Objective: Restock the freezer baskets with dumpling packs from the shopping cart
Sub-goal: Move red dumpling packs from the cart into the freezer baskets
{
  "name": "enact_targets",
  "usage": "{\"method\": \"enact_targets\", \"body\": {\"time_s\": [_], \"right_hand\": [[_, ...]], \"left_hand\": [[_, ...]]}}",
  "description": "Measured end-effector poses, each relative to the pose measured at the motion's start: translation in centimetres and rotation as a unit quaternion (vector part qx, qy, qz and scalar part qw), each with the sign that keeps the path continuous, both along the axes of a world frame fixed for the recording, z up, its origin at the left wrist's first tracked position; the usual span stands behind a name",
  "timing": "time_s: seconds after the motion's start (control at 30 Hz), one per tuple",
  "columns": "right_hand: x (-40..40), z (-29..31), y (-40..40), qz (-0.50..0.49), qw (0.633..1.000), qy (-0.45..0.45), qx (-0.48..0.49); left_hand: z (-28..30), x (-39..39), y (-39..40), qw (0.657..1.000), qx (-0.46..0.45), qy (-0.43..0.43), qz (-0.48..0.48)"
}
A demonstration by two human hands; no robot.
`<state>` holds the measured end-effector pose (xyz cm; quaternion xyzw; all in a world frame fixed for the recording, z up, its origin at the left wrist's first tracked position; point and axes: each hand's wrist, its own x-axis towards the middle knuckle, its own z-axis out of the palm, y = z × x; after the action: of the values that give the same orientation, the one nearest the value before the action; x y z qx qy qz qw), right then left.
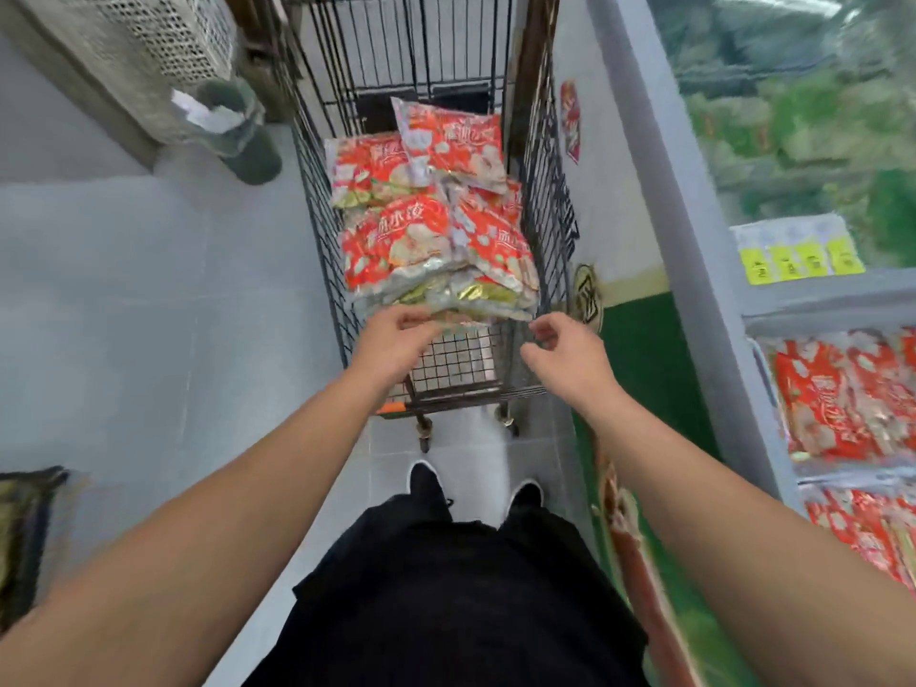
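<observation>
While both arms reach forward over the near end of the shopping cart (317, 200), neither hand holds anything. The left hand (391, 342) hovers at the near edge of the pile of dumpling packs (436, 240), its fingers loosely curled and its fingertips (421, 317) right at the lowest pack's edge; whether they actually touch the wrapper cannot be told through the blur. The right hand (570, 352) is just beside the cart's right wall, fingers bent and relaxed, thumb apart, gripping nothing.

The packs are red and white bags with a silver trim, heaped several deep on the wire floor of the cart, with one pack (453, 141) lying tilted on top at the far end. A bare patch of wire mesh shows between the pile and the near rim.

To the right stands the freezer (694, 230), its grey frame running alongside the cart. More red packs (842, 399) of the same look already lie in its baskets near the right edge of the view, and yellow price tags (798, 260) sit on the frame above them. Farther along, glass covers green-wrapped goods.

A green bin (243, 131) with a clear liner stands on the grey tiled floor left of the cart. The person's black shoes (426, 483) stand just behind the cart's wheels.
</observation>
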<state>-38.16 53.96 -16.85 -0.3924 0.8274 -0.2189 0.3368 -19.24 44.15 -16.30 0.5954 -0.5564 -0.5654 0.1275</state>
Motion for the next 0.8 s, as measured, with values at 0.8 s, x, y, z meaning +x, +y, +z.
{"method": "enact_targets", "body": {"time_s": [0.8], "right_hand": [[-2.1, -9.9, -29.9, 0.105, 0.982, -0.051, 0.146]], "left_hand": [[-9.6, -2.0, -18.7, 0.989, 0.044, -0.065, 0.129]]}}
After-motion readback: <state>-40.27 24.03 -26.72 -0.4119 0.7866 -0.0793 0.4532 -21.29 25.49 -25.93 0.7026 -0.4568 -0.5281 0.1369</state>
